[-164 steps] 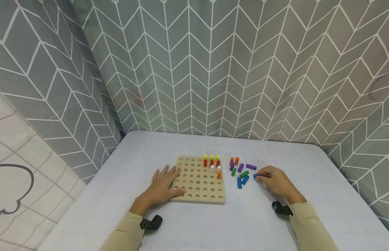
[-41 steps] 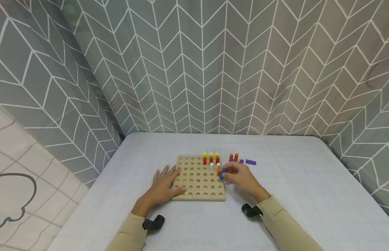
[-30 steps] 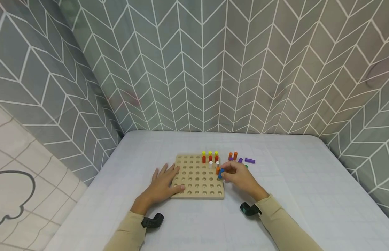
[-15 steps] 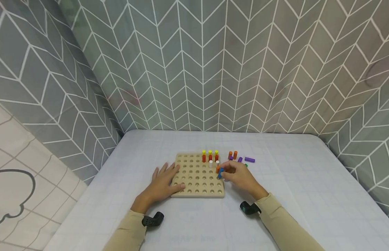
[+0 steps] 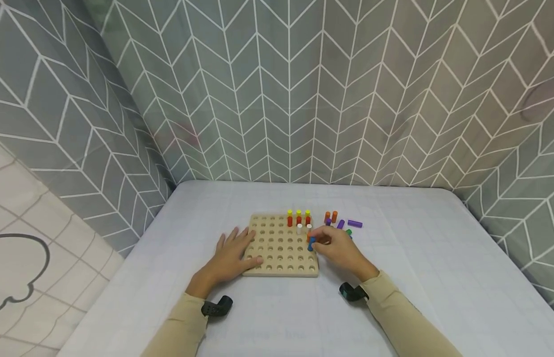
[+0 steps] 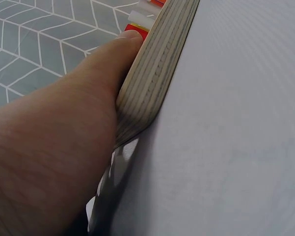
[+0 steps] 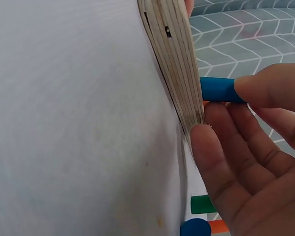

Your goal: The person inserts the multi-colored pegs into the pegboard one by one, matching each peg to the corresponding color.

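Observation:
My left hand (image 5: 232, 253) lies with spread fingers on the left edge of the wooden pegboard (image 5: 280, 248), its thumb over the near left corner. At the board's right side, my right hand (image 5: 341, 248) holds a blue peg (image 5: 311, 243) upright in the rightmost column, just in front of an orange peg (image 5: 308, 237). The right wrist view shows the blue peg (image 7: 218, 89) standing out from the board, index fingertip at its top end, thumb at the board's edge. Yellow pegs (image 5: 289, 212), red pegs (image 5: 299, 220) and white pegs (image 5: 299, 229) fill holes farther back.
Loose pegs lie on the white tabletop (image 5: 277, 317) right of the board: orange pegs (image 5: 334, 216), purple pegs (image 5: 354, 223) and a green peg (image 5: 349, 232), partly behind the right hand. A patterned curtain (image 5: 277, 99) hangs behind the table.
From the loose pegs, my right hand has carried a blue peg left to the board. Over the last second the peg shifts slightly left and straightens upright. My left hand stays put.

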Demonstrator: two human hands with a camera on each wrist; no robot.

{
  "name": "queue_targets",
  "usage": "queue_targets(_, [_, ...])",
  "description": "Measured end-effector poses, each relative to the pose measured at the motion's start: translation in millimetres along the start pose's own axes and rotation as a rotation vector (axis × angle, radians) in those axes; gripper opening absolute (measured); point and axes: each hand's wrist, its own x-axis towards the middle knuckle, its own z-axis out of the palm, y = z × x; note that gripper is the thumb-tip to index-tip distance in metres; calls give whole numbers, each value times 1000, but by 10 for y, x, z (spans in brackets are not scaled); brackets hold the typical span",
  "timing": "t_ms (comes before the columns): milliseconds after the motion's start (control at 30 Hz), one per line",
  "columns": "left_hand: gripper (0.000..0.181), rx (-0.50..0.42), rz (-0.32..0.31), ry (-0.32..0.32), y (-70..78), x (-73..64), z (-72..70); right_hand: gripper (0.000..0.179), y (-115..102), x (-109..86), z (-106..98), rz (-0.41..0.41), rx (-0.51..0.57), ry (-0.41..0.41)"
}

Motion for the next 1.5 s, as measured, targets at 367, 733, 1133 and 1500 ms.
queue_targets(367, [94,8,10,0,-8,39,10,18,31,18,-147,13,9,-31])
queue_targets(733, [95,21,18,3,-41,80,-28,28,157,-57,-627,91,18,76])
queue_targets(1133, [95,11,21,1,-44,46,11,28,445,-207,-858,142,-17,119])
queue_targets(1500, [95,23,24,11,-32,34,19,19,542,-195,-832,67,-171,68])
